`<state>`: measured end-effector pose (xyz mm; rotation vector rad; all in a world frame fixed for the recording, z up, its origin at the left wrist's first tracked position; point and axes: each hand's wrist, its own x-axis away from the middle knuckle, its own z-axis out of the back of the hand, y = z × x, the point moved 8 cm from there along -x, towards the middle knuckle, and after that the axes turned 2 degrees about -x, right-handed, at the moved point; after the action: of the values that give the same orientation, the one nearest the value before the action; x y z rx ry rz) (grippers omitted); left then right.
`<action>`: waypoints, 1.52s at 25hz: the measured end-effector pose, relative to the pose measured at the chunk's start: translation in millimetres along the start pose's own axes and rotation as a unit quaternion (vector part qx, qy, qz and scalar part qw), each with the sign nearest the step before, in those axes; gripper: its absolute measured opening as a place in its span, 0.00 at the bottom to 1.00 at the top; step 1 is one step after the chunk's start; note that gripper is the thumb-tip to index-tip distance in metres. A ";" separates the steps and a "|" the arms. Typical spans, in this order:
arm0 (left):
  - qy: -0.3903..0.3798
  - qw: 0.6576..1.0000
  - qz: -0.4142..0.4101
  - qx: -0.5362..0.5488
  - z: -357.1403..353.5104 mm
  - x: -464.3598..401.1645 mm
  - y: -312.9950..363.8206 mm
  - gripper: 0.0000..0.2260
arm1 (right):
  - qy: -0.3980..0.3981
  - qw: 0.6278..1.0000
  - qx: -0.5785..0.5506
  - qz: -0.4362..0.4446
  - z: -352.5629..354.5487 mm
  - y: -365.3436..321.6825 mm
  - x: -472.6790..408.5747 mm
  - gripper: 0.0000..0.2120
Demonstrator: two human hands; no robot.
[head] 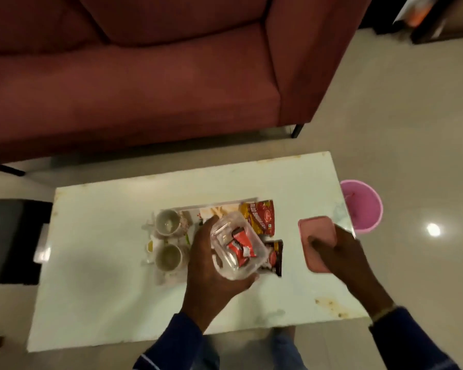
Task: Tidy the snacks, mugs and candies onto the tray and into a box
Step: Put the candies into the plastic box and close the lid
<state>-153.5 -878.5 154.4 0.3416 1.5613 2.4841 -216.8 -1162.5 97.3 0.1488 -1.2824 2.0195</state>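
Note:
My left hand (210, 265) grips a clear plastic box (237, 245) from below and holds it above the tray; red-wrapped candies (239, 245) lie inside it. My right hand (340, 253) holds the pink lid (317, 240) just above the table, to the right of the box. Two white mugs (169, 222) (169, 257) stand on the left part of the patterned tray (195, 210). A red and yellow snack packet (259, 216) lies at the tray's right end, and a dark packet (274, 259) shows partly under the box.
The white marble table (104, 263) has a stained patch near its right front corner. A maroon sofa (145, 84) stands behind it. A pink bucket (362, 206) sits on the floor by the table's right end. A dark stool (8, 239) is at the left.

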 end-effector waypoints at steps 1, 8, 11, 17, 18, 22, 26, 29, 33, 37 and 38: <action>0.006 1.000 0.002 -0.002 10.7 -0.6 12.0 0.48 | -0.010 0.999 0.013 0.033 0.6 -34.3 13.4 0.10; 0.064 0.991 -0.097 -0.069 100.8 9.7 161.8 0.47 | -0.120 0.969 0.029 0.213 -7.3 -258.6 144.3 0.20; 0.055 0.994 -0.063 -0.074 130.5 16.6 189.8 0.54 | -0.133 0.965 0.054 0.219 -13.6 -313.3 184.5 0.23; 0.101 0.977 -0.161 -0.098 178.0 51.2 264.0 0.59 | -0.087 0.953 0.125 0.263 -21.4 -377.4 253.7 0.30; 0.112 0.977 -0.163 -0.075 185.6 58.6 271.4 0.61 | -0.076 0.948 0.142 0.274 -20.3 -381.9 261.6 0.31; 0.148 0.961 -0.223 -0.066 204.3 84.3 295.2 0.54 | -0.078 0.949 0.145 0.269 -8.6 -392.0 279.0 0.32; 0.169 0.956 -0.231 -0.061 208.9 97.0 312.4 0.43 | -0.083 0.946 0.159 0.268 6.0 -396.0 290.6 0.32; 0.185 0.949 -0.252 -0.048 212.4 103.8 325.5 0.42 | -0.068 0.936 0.188 0.291 18.2 -399.2 304.2 0.36; 0.214 0.938 -0.265 -0.066 212.9 110.4 339.5 0.42 | -0.097 0.927 0.186 0.310 31.4 -401.4 315.6 0.40; 0.216 0.937 -0.256 -0.093 210.5 114.3 347.4 0.40 | -0.121 0.925 0.154 0.325 38.4 -395.0 317.1 0.42; 0.216 0.938 -0.252 -0.101 210.2 115.4 348.8 0.39 | -0.126 0.925 0.131 0.333 39.0 -394.2 317.9 0.40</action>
<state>-215.1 -815.3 568.4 -0.6001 1.2841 2.3515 -211.2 -937.4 552.5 0.1079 -1.3261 2.8347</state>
